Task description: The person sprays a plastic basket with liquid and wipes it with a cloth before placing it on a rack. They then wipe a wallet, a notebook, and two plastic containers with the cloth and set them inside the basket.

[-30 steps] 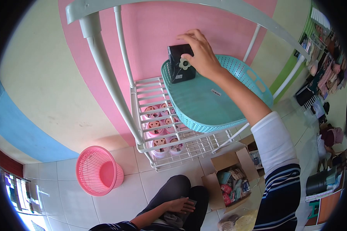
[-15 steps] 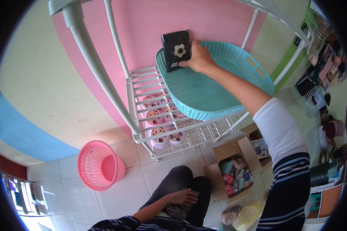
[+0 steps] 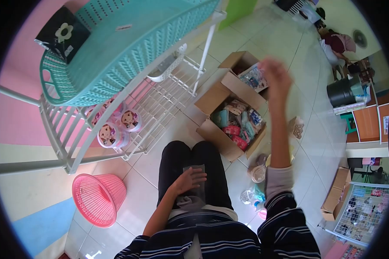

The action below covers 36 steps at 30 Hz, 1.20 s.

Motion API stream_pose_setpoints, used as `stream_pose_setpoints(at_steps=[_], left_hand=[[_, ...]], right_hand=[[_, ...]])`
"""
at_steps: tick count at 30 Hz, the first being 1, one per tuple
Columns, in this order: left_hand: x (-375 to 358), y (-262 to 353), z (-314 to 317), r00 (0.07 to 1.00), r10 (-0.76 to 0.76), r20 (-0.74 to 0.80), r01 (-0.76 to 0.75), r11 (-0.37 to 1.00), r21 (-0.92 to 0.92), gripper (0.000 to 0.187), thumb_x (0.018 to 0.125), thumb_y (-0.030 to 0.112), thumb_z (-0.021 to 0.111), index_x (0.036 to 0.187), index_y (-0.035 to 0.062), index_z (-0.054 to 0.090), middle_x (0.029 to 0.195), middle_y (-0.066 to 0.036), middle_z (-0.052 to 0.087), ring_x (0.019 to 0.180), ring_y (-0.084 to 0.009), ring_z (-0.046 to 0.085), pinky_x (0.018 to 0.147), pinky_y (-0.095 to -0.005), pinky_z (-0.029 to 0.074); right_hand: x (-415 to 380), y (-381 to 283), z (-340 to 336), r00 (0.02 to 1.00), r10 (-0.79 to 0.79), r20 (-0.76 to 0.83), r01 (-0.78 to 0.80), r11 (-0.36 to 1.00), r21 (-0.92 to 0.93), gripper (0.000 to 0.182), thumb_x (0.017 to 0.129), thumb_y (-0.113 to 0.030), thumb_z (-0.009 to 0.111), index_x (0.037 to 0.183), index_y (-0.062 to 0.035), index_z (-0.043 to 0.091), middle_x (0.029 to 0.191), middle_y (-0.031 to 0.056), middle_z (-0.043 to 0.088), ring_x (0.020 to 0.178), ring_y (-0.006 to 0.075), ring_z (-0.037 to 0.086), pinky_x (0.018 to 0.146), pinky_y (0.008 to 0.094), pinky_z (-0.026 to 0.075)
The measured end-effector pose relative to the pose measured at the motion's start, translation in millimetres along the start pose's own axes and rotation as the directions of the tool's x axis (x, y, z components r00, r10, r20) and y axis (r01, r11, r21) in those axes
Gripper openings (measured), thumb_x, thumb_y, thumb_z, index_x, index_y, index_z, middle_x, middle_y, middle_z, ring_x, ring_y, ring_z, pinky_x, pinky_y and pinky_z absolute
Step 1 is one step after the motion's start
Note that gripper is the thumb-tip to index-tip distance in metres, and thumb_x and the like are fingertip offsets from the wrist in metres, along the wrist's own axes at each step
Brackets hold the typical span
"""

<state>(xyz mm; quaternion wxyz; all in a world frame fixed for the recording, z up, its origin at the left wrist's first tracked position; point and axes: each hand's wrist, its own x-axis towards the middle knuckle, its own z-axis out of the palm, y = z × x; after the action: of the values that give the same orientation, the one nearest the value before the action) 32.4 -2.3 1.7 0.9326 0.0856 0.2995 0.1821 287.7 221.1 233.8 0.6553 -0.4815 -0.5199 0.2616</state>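
Note:
My left hand (image 3: 189, 180) lies on my lap with its fingers stretched out. Under it is a clear plastic bag (image 3: 198, 167), resting on my dark trousers. My right hand (image 3: 277, 77) is raised near the open cardboard boxes and blurred by motion, so its fingers cannot be read. A black packet with a white flower (image 3: 64, 34) leans upright at the end of the teal basket (image 3: 121, 64). That basket sits on the upper shelf of a white rack (image 3: 75, 151). Neither hand touches the packet.
An open cardboard box (image 3: 222, 144) of small colourful packages stands on the floor, another box (image 3: 243, 58) behind it. A pink basket (image 3: 100, 198) is at left. Round tubs with doll pictures (image 3: 110, 134) fill part of the lower shelf. A person (image 3: 339, 43) is at upper right.
My right hand has let go of the black packet in the teal basket and moved right, over the boxes. My view has turned right and down. The left hand stays on my lap.

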Motion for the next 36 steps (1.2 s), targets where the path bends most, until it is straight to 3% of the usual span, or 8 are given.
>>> stream_pose_setpoints(at_steps=[3, 4, 18, 22, 25, 29, 31, 36], left_hand=[[-3, -4, 2, 1.0, 0.007, -0.008, -0.007, 1.0, 0.009, 0.052, 0.088, 0.048, 0.034, 0.124, 0.01, 0.036, 0.127, -0.013, 0.042, 0.117, -0.0242, 0.041, 0.089, -0.0352, 0.034], [-1, -4, 3, 0.999, 0.005, -0.049, -0.003, 0.999, 0.039, 0.05, 0.089, 0.046, 0.033, 0.123, 0.0097, 0.037, 0.125, -0.013, 0.044, 0.115, -0.0243, 0.042, 0.088, -0.0354, 0.035], [67, 79, 39, 0.525, 0.809, -0.264, -0.21, 0.424, 0.881, 0.022, 0.084, 0.016, 0.054, 0.099, -0.0003, 0.053, 0.088, -0.011, 0.062, 0.084, -0.0185, 0.06, 0.073, -0.0264, 0.046], [71, 129, 44, 0.76, 0.581, -0.291, -0.275, 0.693, 0.667, 0.051, 0.082, 0.041, 0.049, 0.119, 0.0053, 0.044, 0.115, -0.013, 0.05, 0.103, -0.0249, 0.051, 0.086, -0.0352, 0.04], [64, 130, 48, 0.972, 0.221, -0.077, -0.184, 0.926, 0.329, 0.074, 0.078, 0.053, 0.048, 0.133, 0.0084, 0.025, 0.131, -0.018, 0.035, 0.112, -0.0375, 0.043, 0.092, -0.0474, 0.036], [36, 109, 68, 0.96, 0.135, 0.245, -0.138, 0.99, -0.005, 0.071, 0.078, 0.044, 0.05, 0.133, 0.0063, 0.024, 0.129, -0.023, 0.036, 0.106, -0.0381, 0.048, 0.091, -0.058, 0.034], [28, 97, 52, 0.947, 0.242, 0.212, -0.18, 0.944, -0.276, 0.068, 0.078, 0.045, 0.049, 0.13, 0.0036, 0.031, 0.125, -0.021, 0.042, 0.103, -0.0337, 0.051, 0.088, -0.0538, 0.039], [3, 89, 20, 0.95, 0.308, -0.055, -0.312, 0.918, -0.244, 0.065, 0.081, 0.057, 0.038, 0.13, 0.0146, 0.032, 0.108, -0.017, 0.051, 0.095, -0.0295, 0.054, 0.083, -0.054, 0.042]], right_hand=[[-96, 178, -65, 0.855, 0.507, -0.109, -0.499, 0.745, -0.444, 0.027, 0.071, -0.028, 0.068, 0.084, -0.005, 0.061, 0.069, 0.0031, 0.061, 0.062, 0.0125, 0.056, 0.058, 0.0265, 0.046], [-130, 222, -73, 0.935, 0.348, -0.072, -0.29, 0.63, -0.721, 0.035, 0.066, -0.032, 0.07, 0.083, -0.0033, 0.06, 0.067, 0.007, 0.06, 0.064, 0.0173, 0.058, 0.061, 0.0301, 0.046], [-128, 206, -59, 0.871, 0.487, 0.065, -0.262, 0.571, -0.778, 0.037, 0.07, -0.015, 0.065, 0.103, -0.001, 0.055, 0.095, 0.0178, 0.058, 0.084, 0.0314, 0.057, 0.074, 0.0372, 0.045], [-105, 118, -53, 0.596, 0.707, 0.381, -0.61, 0.707, -0.358, 0.036, 0.076, -0.012, 0.061, 0.109, -0.0018, 0.052, 0.092, 0.0113, 0.058, 0.077, 0.0183, 0.057, 0.064, 0.029, 0.048], [-111, 98, -32, 0.446, 0.545, 0.71, -0.39, 0.832, -0.394, 0.036, 0.081, -0.017, 0.058, 0.11, 0.0006, 0.05, 0.096, 0.0075, 0.057, 0.085, 0.0121, 0.055, 0.064, 0.0232, 0.047], [-169, 95, 3, 0.443, 0.581, 0.683, -0.718, 0.686, -0.118, 0.04, 0.082, -0.02, 0.058, 0.115, 0.0001, 0.045, 0.101, 0.0095, 0.054, 0.087, 0.0145, 0.054, 0.064, 0.0242, 0.047], [-203, 88, 14, 0.67, 0.72, 0.182, -0.725, 0.687, -0.045, 0.045, 0.08, -0.018, 0.06, 0.117, -0.001, 0.042, 0.105, 0.015, 0.051, 0.088, 0.0207, 0.055, 0.068, 0.0303, 0.047], [-311, 45, 1, 0.692, 0.442, 0.571, 0.022, 0.777, -0.629, 0.055, 0.067, -0.02, 0.068, 0.115, -0.0066, 0.045, 0.107, 0.0191, 0.05, 0.103, 0.0308, 0.047, 0.086, 0.0388, 0.038]])
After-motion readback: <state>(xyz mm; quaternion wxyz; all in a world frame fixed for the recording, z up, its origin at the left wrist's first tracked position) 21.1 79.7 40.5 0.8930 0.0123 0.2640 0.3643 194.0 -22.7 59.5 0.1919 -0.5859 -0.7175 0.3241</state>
